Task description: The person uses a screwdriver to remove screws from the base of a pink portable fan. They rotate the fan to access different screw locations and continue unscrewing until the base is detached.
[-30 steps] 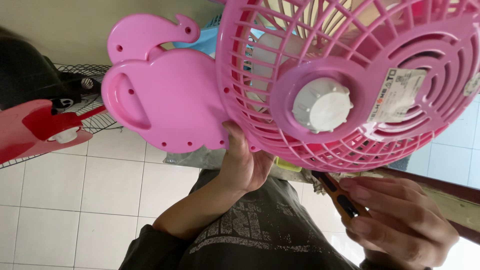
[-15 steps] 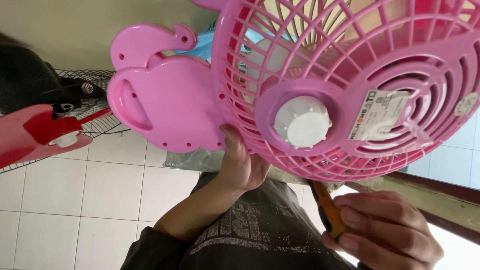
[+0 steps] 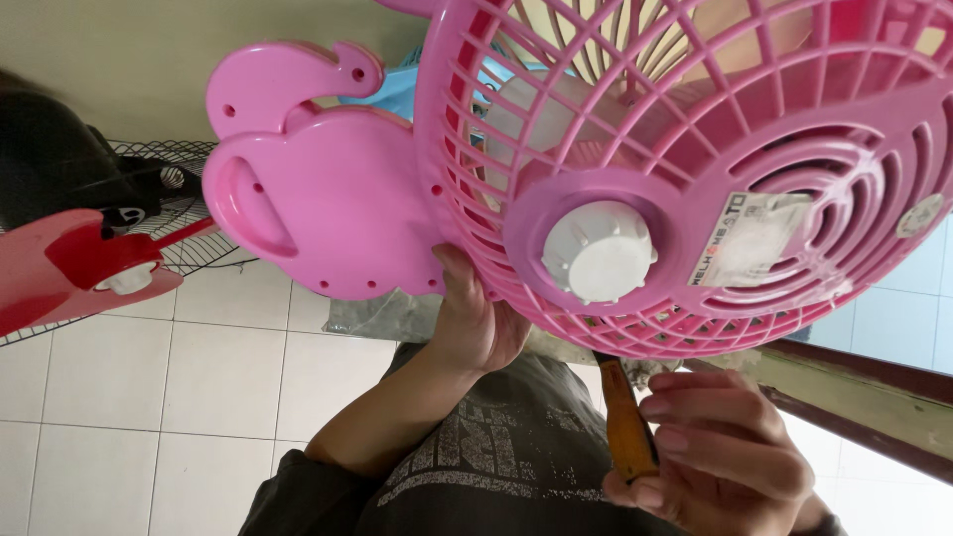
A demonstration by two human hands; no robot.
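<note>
Left hand: hand (image 3: 476, 323) is gripping the lower edge of the pink fan (image 3: 695, 189), thumb pressing where the grille meets the flat pink base (image 3: 318, 199).
Right hand: hand (image 3: 720, 457) is closing its fingers around an orange-handled screwdriver (image 3: 625, 422), its shaft pointing up toward the grille.
Fan: sitting just above both hands, white round knob (image 3: 599, 251) facing the camera.
Beyond the left hand: red fan blade (image 3: 79, 268) is lying on a wire guard (image 3: 184, 213).
</note>
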